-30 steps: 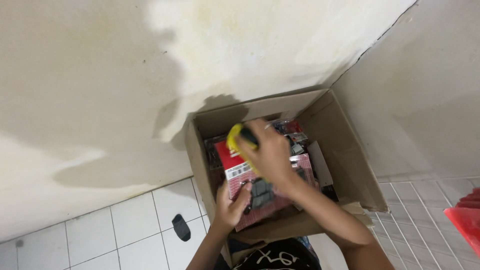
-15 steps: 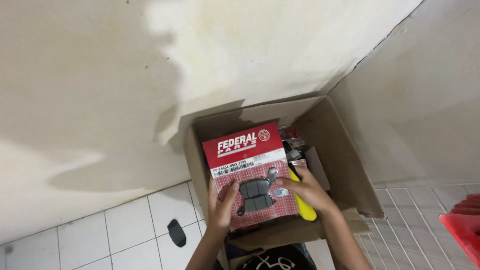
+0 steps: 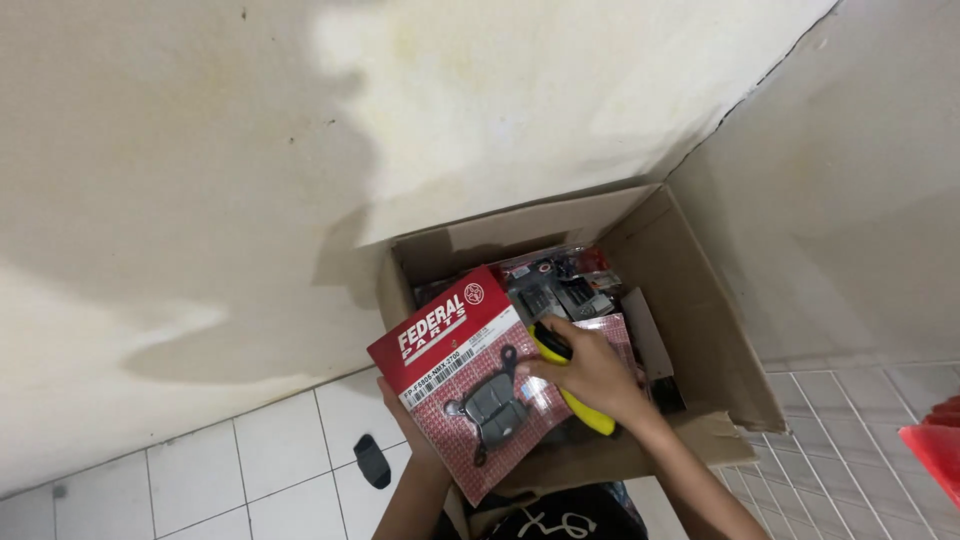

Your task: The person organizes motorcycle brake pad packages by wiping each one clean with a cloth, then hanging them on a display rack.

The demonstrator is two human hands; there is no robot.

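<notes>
A red blister card [image 3: 462,375] with grey brake pads under clear plastic is tilted up over the open cardboard box [image 3: 700,300]. My left hand [image 3: 405,425] grips the card from below at its lower left edge. My right hand [image 3: 590,375] is closed around a yellow-handled tool [image 3: 580,405] while its fingers touch the card's right edge. Inside the box lie several more packaged parts [image 3: 560,285], red-backed with dark pieces, partly hidden by the card and my hand.
The box stands on white floor tiles in a corner of stained cream walls. A small black object [image 3: 371,461] lies on the tiles left of the box. A red item [image 3: 935,445] shows at the right edge.
The red card has come up out of the box and swung left, tilting toward me. My right hand with the yellow tool moved from above the box down to the card's right side.
</notes>
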